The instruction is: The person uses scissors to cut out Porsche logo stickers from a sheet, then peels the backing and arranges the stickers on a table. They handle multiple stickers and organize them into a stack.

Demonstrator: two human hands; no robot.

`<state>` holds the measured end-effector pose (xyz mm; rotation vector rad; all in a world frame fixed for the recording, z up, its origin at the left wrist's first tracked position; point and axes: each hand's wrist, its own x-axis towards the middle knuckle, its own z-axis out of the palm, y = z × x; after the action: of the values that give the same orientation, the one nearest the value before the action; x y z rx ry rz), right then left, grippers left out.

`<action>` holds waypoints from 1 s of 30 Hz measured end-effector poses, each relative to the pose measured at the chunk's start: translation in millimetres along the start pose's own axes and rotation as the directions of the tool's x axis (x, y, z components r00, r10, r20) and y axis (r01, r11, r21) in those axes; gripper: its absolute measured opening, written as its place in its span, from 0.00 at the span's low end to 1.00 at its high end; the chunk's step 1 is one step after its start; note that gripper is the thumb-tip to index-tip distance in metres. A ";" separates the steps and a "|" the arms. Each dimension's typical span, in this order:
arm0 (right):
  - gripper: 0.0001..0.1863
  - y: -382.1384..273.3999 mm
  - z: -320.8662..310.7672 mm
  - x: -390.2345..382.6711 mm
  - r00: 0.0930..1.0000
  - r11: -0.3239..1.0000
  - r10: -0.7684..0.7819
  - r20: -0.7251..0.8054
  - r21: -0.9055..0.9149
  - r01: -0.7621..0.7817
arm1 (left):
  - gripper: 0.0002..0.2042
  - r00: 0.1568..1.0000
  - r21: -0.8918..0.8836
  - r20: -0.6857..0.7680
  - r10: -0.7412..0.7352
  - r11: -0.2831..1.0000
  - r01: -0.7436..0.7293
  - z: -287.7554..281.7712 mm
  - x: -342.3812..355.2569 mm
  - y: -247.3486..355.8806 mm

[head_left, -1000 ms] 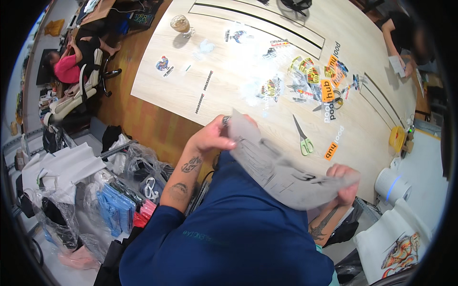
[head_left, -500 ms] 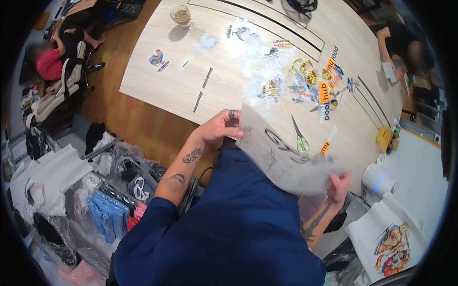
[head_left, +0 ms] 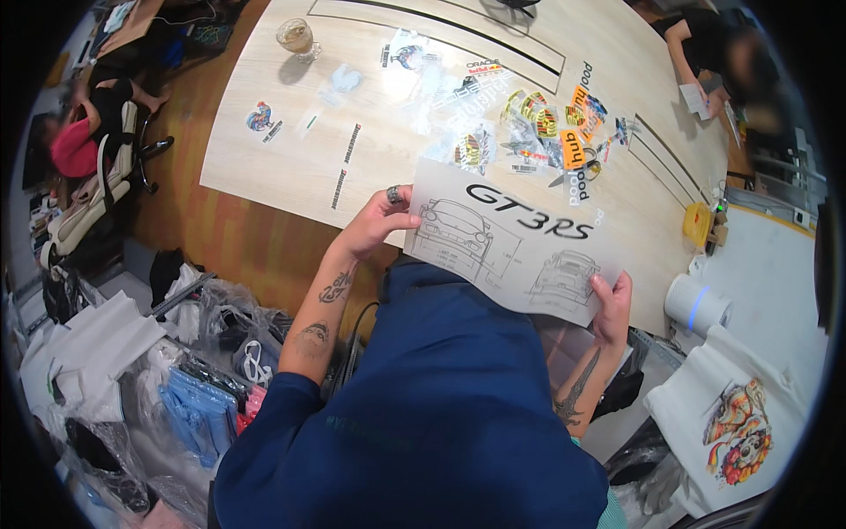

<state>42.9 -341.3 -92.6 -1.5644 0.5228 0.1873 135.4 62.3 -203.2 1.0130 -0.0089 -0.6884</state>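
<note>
- Two hands are raised in front of the torso, each with its fingers pinched nearly together on a single printed sheet (head_left: 529,264).
- The left hand (head_left: 381,214) grips the sheet's left edge, thumb on the printed face; a dark ring (head_left: 394,195) sits on one finger.
- The right hand (head_left: 614,304) grips the lower right corner, thumb on the face, the other fingers partly hidden.
- The sheet hangs between them over the near edge of the table (head_left: 291,167), its lower edge bowed; it bears bold black lettering above line drawings of two cars.
- Beyond its upper edge, overlapping cut prints lie on the table, among them an orange rectangle (head_left: 573,150).
- Further left lie a rooster print (head_left: 261,119) and, near the far edge, a stemmed glass (head_left: 295,37) of brownish drink.
- On the right are a yellow roll (head_left: 697,226) and a white cylinder (head_left: 699,304) with a blue band of light.
- Lower right, a white cloth (head_left: 683,388) carries a colourful print; lower left, folded blue garments (head_left: 201,414) are wrapped in clear plastic.
- Farther out, a person in pink (head_left: 75,145) sits at the left, and a person in black (head_left: 696,44) holds white paper (head_left: 693,101) at the upper right.
</note>
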 end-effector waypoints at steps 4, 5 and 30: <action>0.16 -1.9 -7.6 4.4 1.000 0.994 -0.025 0.008 0.105 0.024 | 0.05 0.998 0.047 -0.038 0.052 0.998 -0.050 23.0 0.6 1.7; 0.16 -1.2 -12.7 7.2 0.999 0.995 -0.033 -0.005 0.094 0.033 | 0.05 0.997 0.062 -0.036 0.072 0.996 -0.070 28.6 1.4 1.3; 0.08 43.3 -80.9 12.6 0.960 0.980 -0.191 -0.203 -0.091 0.176 | 0.06 0.897 0.068 -0.421 0.136 0.991 -0.119 107.3 -3.4 -26.7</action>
<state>19.1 -422.2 -131.0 -1.7036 0.5364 -0.1040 85.0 -28.1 -164.2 1.1746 0.2919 -0.3363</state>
